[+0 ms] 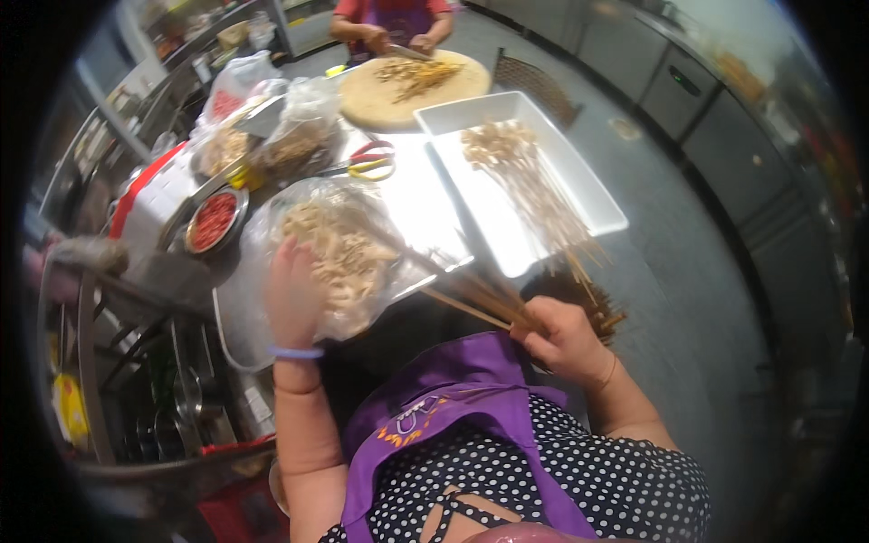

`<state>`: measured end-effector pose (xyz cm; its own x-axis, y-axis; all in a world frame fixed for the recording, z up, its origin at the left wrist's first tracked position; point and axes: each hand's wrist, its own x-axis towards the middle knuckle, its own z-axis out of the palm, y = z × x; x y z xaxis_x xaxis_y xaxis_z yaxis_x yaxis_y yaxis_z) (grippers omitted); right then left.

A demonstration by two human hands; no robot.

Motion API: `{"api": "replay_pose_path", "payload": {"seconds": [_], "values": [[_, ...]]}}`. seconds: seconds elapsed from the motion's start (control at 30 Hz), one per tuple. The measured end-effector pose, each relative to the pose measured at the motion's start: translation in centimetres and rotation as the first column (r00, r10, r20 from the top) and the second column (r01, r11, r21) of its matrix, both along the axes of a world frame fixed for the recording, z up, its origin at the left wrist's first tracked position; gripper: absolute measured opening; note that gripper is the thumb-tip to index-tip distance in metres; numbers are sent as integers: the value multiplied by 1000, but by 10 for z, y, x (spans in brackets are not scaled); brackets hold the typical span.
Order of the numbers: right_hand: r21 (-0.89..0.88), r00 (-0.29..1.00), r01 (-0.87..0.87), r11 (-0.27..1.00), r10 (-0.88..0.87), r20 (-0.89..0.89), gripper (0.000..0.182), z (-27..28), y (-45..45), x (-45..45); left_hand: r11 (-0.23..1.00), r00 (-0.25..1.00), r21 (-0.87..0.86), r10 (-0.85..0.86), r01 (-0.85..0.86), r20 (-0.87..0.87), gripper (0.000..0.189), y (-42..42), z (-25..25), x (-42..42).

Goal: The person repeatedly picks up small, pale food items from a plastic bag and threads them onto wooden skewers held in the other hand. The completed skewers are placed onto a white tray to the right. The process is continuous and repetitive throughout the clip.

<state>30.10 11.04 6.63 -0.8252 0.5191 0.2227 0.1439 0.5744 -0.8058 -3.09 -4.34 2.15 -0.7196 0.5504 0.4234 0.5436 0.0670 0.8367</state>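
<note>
My left hand [295, 298], blurred, is held out with straight fingers at the left side of a clear plastic bag [370, 312]. Pale strips of food [346, 261] lie in that bag, and nothing shows in the hand. At the lower right, my right hand [563, 336] grips a bundle of thin wooden skewers [475, 288]. Their far ends reach up and left over the bag, too blurred to tell whether they carry food. Beyond the right hand, a white plastic tray [584, 180] holds several food-loaded skewers [519, 176], bare ends over its near edge.
Across the table, a co-worker's hands [400, 42] hold a knife [411, 53] over a round chopping board [366, 102]. Scissors [372, 163] with red and yellow handles lie mid-table. At left stand a metal bowl [241, 210] of chopped red food and filled plastic bags [299, 129].
</note>
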Motion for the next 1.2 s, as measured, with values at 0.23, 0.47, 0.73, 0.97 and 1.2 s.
{"api": "replay_pose_path", "payload": {"seconds": [0.23, 0.47, 0.73, 0.97, 1.2], "values": [[288, 852, 524, 802, -495, -172, 10, 11, 71, 1, 774, 842, -633, -333, -13, -424, 29, -1, 33, 31], [214, 852, 524, 825, -506, -136, 9, 14, 59, 4, 791, 838, -607, -284, -70, -466, 15, -3, 23, 26], [-541, 997, 71, 838, -79, 8, 10, -21, -12, -4, 995, 967, -64, -60, 78, 247, 10, 3, -1, 0], [-651, 998, -37, 758, 62, 15, 9, -46, -29, -22, 913, 634, 402, -350, 67, 689, 11, 9, 11, 13], [-521, 992, 31, 853, 36, 117, 11, -53, -27, -27, 874, 645, 486, -379, 13, 664, 24, 16, 6, 20]]}}
